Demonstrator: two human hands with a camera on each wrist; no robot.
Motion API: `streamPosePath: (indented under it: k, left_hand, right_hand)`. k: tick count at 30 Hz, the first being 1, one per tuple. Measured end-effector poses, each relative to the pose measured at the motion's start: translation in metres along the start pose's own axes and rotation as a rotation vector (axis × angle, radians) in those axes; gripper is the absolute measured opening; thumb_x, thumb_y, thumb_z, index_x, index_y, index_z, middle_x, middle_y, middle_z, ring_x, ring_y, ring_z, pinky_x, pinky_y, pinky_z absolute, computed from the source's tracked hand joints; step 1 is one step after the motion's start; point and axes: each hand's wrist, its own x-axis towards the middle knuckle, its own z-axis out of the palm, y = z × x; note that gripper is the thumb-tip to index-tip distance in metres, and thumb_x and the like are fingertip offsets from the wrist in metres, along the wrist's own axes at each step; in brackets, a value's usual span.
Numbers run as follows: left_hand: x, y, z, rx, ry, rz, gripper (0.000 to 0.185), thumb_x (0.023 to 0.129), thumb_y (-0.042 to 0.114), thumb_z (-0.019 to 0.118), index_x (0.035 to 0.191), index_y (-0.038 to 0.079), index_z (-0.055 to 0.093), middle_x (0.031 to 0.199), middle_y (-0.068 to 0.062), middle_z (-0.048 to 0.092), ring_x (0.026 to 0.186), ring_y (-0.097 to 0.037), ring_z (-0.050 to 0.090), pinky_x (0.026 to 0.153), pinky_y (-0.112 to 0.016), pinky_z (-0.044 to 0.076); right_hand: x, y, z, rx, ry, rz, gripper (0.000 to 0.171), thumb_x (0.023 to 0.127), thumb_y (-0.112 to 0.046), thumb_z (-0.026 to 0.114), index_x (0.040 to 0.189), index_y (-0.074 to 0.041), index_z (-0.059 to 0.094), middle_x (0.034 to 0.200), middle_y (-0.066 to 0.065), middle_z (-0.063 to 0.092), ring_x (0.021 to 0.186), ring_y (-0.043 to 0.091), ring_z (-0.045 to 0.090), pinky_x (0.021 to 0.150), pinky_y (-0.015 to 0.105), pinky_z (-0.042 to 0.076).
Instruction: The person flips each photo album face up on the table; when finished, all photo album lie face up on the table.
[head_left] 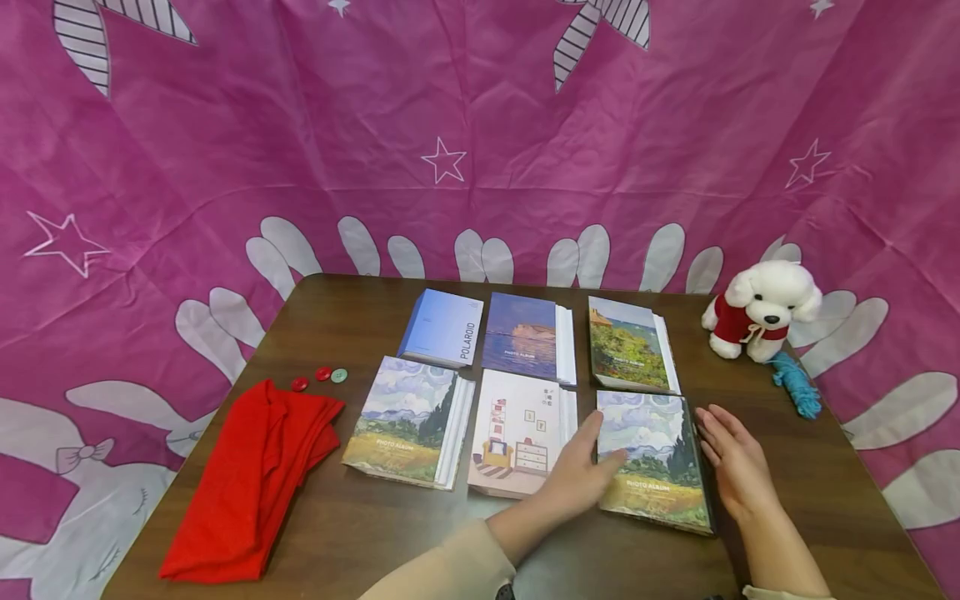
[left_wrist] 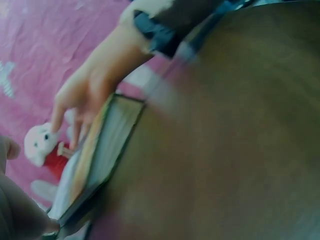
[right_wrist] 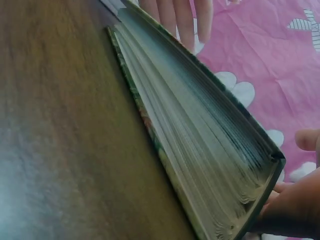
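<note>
album in hand: painted-landscape photo album [head_left: 655, 465] lies flat at front right of table [head_left: 360, 533], last in the front row, just beside the room-drawing album [head_left: 520, 432]
left hand: left hand [head_left: 581, 473] rests on album's left edge, fingers straight and close together, tips on the cover; looks like it steadies that side
right hand: right hand [head_left: 733, 465] lies against album's right edge, fingers straight, slightly spread; looks placed to square or lift that side
right wrist view: cover [right_wrist: 200, 75] raised a little off the page block [right_wrist: 200, 165], fingers [right_wrist: 280, 210] at its corner; grip unclear
left wrist view: blurred; album edge [left_wrist: 107, 150] and other hand [left_wrist: 87, 95] show, no more to tell
layout: six albums in two rows of three, likely laid out for sorting; back row is Polaroid album [head_left: 442, 327], sea-cliff album [head_left: 525, 336], garden album [head_left: 628, 343]; front left is second landscape album [head_left: 405, 421]
containers: none in view; nothing holds anything else
other: red cloth [head_left: 251, 479] folded at left, three buttons [head_left: 319, 377] near it, plush dog [head_left: 757, 310] and blue yarn [head_left: 797, 385] at far right
</note>
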Motion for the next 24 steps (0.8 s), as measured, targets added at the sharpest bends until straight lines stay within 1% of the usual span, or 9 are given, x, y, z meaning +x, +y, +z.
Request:
streamPosePath:
  k: [2, 4, 7, 9, 11, 15, 19, 22, 24]
  left_hand:
    - [-0.002, 0.001, 0.008, 0.004, -0.026, -0.013, 0.074, 0.102, 0.039, 0.054, 0.159, 0.001, 0.025, 0.166, -0.012, 0.024, 0.152, -0.026, 0.024, 0.123, -0.039, 0.022]
    - [-0.003, 0.001, 0.012, 0.000, -0.039, -0.026, 0.075, 0.102, 0.039, 0.054, 0.160, 0.002, 0.024, 0.167, -0.011, 0.021, 0.152, -0.024, 0.021, 0.123, -0.038, 0.020]
    - [-0.002, -0.002, 0.017, -0.011, -0.052, -0.024, 0.075, 0.102, 0.037, 0.055, 0.160, 0.003, 0.022, 0.167, -0.009, 0.019, 0.153, -0.023, 0.020, 0.123, -0.037, 0.020]
    - [-0.001, -0.005, 0.020, 0.003, -0.062, -0.005, 0.074, 0.102, 0.036, 0.056, 0.160, 0.003, 0.023, 0.168, -0.009, 0.017, 0.153, -0.023, 0.018, 0.123, -0.038, 0.020]
    - [0.000, -0.007, 0.024, 0.009, -0.072, 0.014, 0.074, 0.102, 0.035, 0.056, 0.160, 0.004, 0.024, 0.168, -0.008, 0.015, 0.154, -0.022, 0.016, 0.123, -0.038, 0.019]
    - [0.000, -0.006, 0.027, 0.030, -0.059, 0.039, 0.074, 0.100, 0.035, 0.058, 0.159, 0.002, 0.028, 0.168, -0.011, 0.014, 0.154, -0.023, 0.014, 0.123, -0.039, 0.019]
    - [0.000, -0.005, 0.030, 0.051, -0.060, 0.035, 0.074, 0.100, 0.039, 0.057, 0.158, 0.003, 0.030, 0.169, -0.009, 0.012, 0.154, -0.022, 0.014, 0.123, -0.039, 0.019]
    - [0.001, -0.004, 0.031, 0.067, -0.061, 0.030, 0.073, 0.101, 0.043, 0.055, 0.158, 0.004, 0.032, 0.169, -0.008, 0.013, 0.154, -0.022, 0.015, 0.123, -0.041, 0.020]
    - [0.002, -0.002, 0.033, 0.081, -0.052, 0.026, 0.072, 0.101, 0.046, 0.053, 0.157, 0.006, 0.034, 0.168, -0.007, 0.015, 0.154, -0.023, 0.016, 0.122, -0.043, 0.022]
  right_hand:
    - [0.000, 0.001, -0.002, -0.017, -0.003, 0.030, 0.031, 0.106, -0.029, 0.051, 0.135, -0.020, 0.041, 0.111, -0.030, 0.061, 0.120, -0.005, 0.047, 0.107, 0.018, 0.031]
    - [0.000, 0.002, -0.003, -0.051, -0.008, 0.066, 0.038, 0.107, -0.032, 0.050, 0.141, -0.018, 0.041, 0.123, -0.024, 0.056, 0.134, 0.003, 0.038, 0.112, 0.019, 0.028]
    - [-0.001, 0.004, -0.004, -0.038, -0.015, 0.073, 0.027, 0.107, -0.031, 0.051, 0.132, -0.022, 0.058, 0.123, -0.018, 0.057, 0.126, 0.008, 0.049, 0.105, 0.023, 0.043]
    - [-0.003, 0.005, -0.004, -0.003, -0.015, 0.065, 0.023, 0.106, -0.026, 0.052, 0.123, -0.028, 0.068, 0.121, -0.017, 0.059, 0.116, 0.008, 0.057, 0.090, 0.022, 0.052]
    - [-0.004, 0.004, -0.004, 0.040, 0.004, 0.040, 0.025, 0.105, -0.020, 0.056, 0.117, -0.031, 0.074, 0.108, -0.019, 0.065, 0.097, 0.000, 0.061, 0.077, 0.020, 0.055]
    - [-0.003, 0.000, -0.003, 0.025, 0.067, 0.026, 0.029, 0.101, -0.016, 0.063, 0.125, -0.029, 0.074, 0.105, -0.023, 0.067, 0.098, -0.005, 0.060, 0.078, 0.015, 0.052]
    - [-0.001, -0.005, -0.005, 0.002, 0.091, 0.007, 0.024, 0.099, -0.014, 0.065, 0.109, -0.031, 0.078, 0.099, -0.022, 0.069, 0.092, -0.005, 0.063, 0.076, 0.013, 0.051]
    - [0.000, -0.008, -0.007, 0.002, 0.062, -0.007, 0.024, 0.099, -0.011, 0.065, 0.097, -0.032, 0.079, 0.095, -0.017, 0.071, 0.088, -0.002, 0.066, 0.075, 0.015, 0.054]
    - [0.001, -0.011, -0.009, -0.002, 0.028, -0.025, 0.026, 0.099, -0.010, 0.065, 0.094, -0.031, 0.078, 0.095, -0.016, 0.072, 0.088, -0.001, 0.067, 0.075, 0.015, 0.054]
